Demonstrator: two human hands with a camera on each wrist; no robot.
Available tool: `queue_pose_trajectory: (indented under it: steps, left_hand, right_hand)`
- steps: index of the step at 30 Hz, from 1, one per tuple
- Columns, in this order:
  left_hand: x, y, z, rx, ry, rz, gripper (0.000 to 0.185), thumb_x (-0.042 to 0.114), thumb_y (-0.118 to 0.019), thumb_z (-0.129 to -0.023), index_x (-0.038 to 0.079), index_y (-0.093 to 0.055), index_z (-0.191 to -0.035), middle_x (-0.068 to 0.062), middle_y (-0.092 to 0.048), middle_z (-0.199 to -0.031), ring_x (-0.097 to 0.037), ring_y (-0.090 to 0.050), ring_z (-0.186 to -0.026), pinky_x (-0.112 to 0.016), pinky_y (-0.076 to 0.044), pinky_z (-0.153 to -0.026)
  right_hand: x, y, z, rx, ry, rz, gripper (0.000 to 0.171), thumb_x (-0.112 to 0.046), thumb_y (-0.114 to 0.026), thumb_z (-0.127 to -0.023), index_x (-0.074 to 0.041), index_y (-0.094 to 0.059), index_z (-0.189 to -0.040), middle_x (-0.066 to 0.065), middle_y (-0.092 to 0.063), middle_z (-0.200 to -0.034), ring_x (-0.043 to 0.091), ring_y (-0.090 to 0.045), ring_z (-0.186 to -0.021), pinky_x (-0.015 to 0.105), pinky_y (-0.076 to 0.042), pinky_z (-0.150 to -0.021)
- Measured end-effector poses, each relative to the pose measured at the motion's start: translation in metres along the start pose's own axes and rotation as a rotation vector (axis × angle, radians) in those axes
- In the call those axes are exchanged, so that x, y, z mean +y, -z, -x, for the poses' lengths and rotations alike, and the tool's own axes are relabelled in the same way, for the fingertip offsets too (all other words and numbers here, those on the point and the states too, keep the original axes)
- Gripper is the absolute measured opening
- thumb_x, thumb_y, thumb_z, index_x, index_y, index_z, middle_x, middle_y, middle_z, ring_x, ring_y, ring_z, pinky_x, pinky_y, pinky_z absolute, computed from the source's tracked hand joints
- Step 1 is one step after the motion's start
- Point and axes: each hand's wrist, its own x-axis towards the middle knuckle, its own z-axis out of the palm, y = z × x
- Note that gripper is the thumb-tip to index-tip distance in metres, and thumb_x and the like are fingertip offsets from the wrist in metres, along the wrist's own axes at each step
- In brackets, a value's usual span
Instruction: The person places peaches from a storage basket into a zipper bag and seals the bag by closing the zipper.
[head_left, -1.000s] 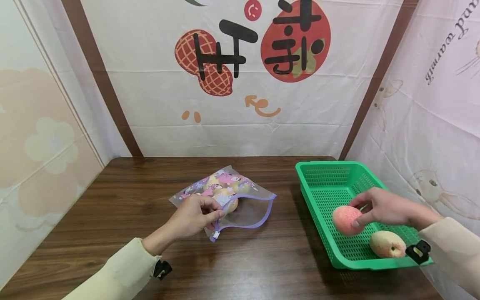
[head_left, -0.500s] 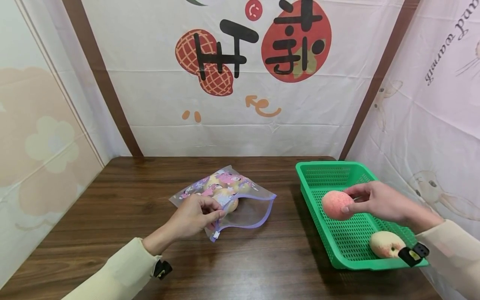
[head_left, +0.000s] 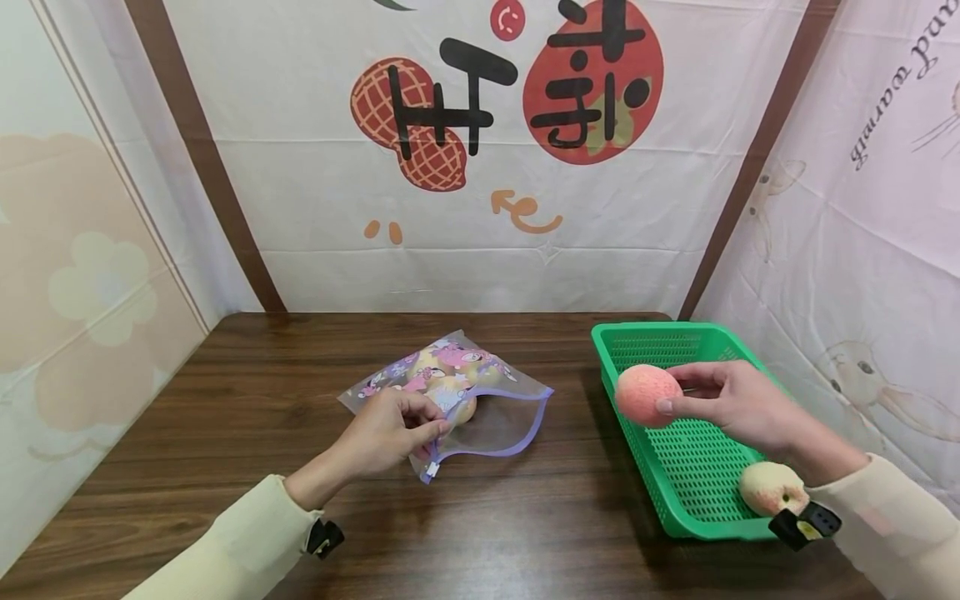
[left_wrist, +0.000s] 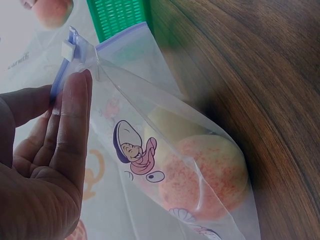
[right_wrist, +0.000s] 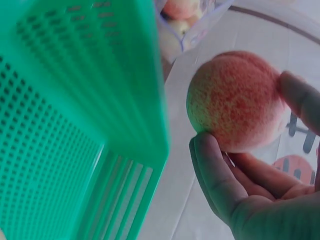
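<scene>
My left hand (head_left: 393, 429) pinches the purple zip edge of a clear printed zip bag (head_left: 498, 425), whose mouth gapes toward the right. Inside the bag, the left wrist view shows a red-speckled peach (left_wrist: 205, 177) with a paler fruit behind it. My right hand (head_left: 738, 408) grips a pink peach (head_left: 647, 396) between thumb and fingers, held up over the left rim of the green basket (head_left: 675, 517). In the right wrist view that peach (right_wrist: 237, 102) is beside the basket wall. A pale yellow peach (head_left: 772, 487) lies in the basket's near right corner.
The dark wooden table (head_left: 525, 533) carries both bag and basket, with a stretch of bare wood between them. A printed white cloth (head_left: 480, 275) hangs behind the table, and more cloth closes off the left and right sides.
My right hand has lifted the pink peach from inside the basket and carried it up and left to the basket's left rim. My left hand and the bag have stayed put.
</scene>
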Motion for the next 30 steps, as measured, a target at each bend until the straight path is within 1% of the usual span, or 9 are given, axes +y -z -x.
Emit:
queue_pose_trajectory:
  steps: [8, 15, 21, 25, 30]
  left_hand:
    - [-0.001, 0.001, 0.001, 0.006, -0.003, -0.003, 0.017, 0.014, -0.074, -0.096, 0.003, -0.073, -0.084, -0.006, -0.067, -0.074, -0.024, -0.07, -0.062, -0.038, -0.061, -0.057]
    - [0.0, 0.0, 0.001, 0.003, 0.002, 0.004, 0.016, 0.014, -0.073, -0.097, 0.003, -0.073, -0.085, -0.006, -0.068, -0.074, -0.024, -0.07, -0.062, -0.038, -0.061, -0.057]
    - [0.001, 0.001, 0.001, 0.004, -0.001, -0.003, 0.017, 0.014, -0.073, -0.097, 0.003, -0.073, -0.084, -0.006, -0.067, -0.075, -0.023, -0.07, -0.062, -0.038, -0.061, -0.057]
    - [0.001, 0.001, 0.001, 0.002, 0.002, -0.01, 0.017, 0.015, -0.073, -0.097, 0.002, -0.073, -0.085, -0.005, -0.068, -0.074, -0.023, -0.07, -0.062, -0.039, -0.061, -0.057]
    - [0.001, 0.001, 0.001, 0.005, 0.003, -0.01, 0.017, 0.015, -0.074, -0.096, 0.002, -0.073, -0.085, -0.005, -0.068, -0.075, -0.023, -0.07, -0.062, -0.038, -0.061, -0.057]
  right_hand:
    - [-0.015, -0.021, 0.001, 0.022, -0.022, -0.07, 0.061, -0.039, -0.078, -0.092, -0.001, -0.061, -0.137, 0.009, -0.073, -0.121, 0.02, -0.07, -0.111, 0.037, -0.055, -0.092]
    - [-0.023, -0.038, 0.003, 0.035, -0.028, -0.163, 0.06, -0.037, -0.081, -0.09, -0.002, -0.063, -0.136, 0.008, -0.073, -0.12, 0.021, -0.069, -0.112, 0.04, -0.054, -0.094]
    - [-0.027, -0.052, 0.003, 0.04, -0.005, -0.23, 0.057, -0.032, -0.082, -0.089, -0.002, -0.064, -0.133, 0.009, -0.072, -0.121, 0.02, -0.07, -0.109, 0.032, -0.055, -0.091]
    - [-0.031, -0.062, 0.001, 0.054, -0.002, -0.254, 0.056, -0.032, -0.083, -0.089, -0.001, -0.065, -0.133, 0.01, -0.072, -0.121, 0.021, -0.07, -0.109, 0.027, -0.056, -0.088]
    - [-0.037, -0.074, -0.001, 0.076, -0.034, -0.293, 0.06, -0.035, -0.083, -0.088, -0.003, -0.064, -0.135, 0.011, -0.071, -0.123, 0.022, -0.069, -0.108, 0.03, -0.057, -0.088]
